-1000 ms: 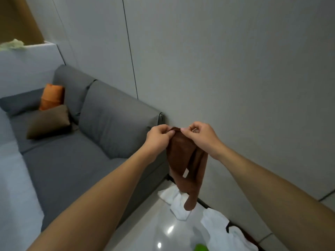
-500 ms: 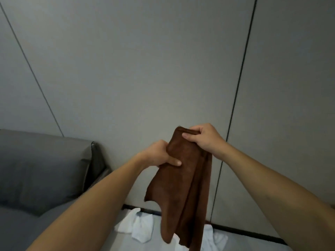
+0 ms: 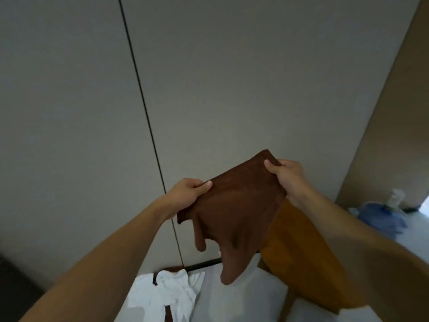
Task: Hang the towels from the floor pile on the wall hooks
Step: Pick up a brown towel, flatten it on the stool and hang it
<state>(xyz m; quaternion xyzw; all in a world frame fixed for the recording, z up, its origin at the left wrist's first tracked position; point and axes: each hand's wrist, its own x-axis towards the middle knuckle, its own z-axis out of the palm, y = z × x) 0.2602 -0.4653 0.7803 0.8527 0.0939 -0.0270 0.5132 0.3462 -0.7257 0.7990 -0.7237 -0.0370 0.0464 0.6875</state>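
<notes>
A: Log it. Left hand (image 3: 189, 196) pinches the near-left corner of the brown towel (image 3: 234, 212), thumb on top, fingers curled under. Right hand (image 3: 286, 176) pinches the upper-right corner the same way. The towel's top edge is stretched between them in centre frame, in front of the grey wall (image 3: 232, 77); the rest droops in loose folds toward the bottom.

B: And how do I run the hang from here?

A: My judgement: keep both pinches, keep the top edge taut, and find the hook before lifting further. Then bring the middle of that edge, or one corner, over the hook and let the weight settle evenly so it does not slide off. Release one hand at a time.

B: Where is the hook?

A: I can't see one. The wall in view shows only a dark vertical seam (image 3: 144, 112) left of centre. Any hook must sit outside the frame or behind the cloth.

B: The rest of the pile?

A: White towels (image 3: 167, 291) lie crumpled on the floor at lower centre, against the dark skirting, partly cut off by the bottom edge. I can't count them. An orange cloth (image 3: 301, 263) sits lower right, behind the brown towel and under my right forearm; I can't tell whether it hangs or rests on something.

B: Far right?

A: Something blue and blurred (image 3: 380, 214) on the floor, with a pale object above it. Too soft to name.
</notes>
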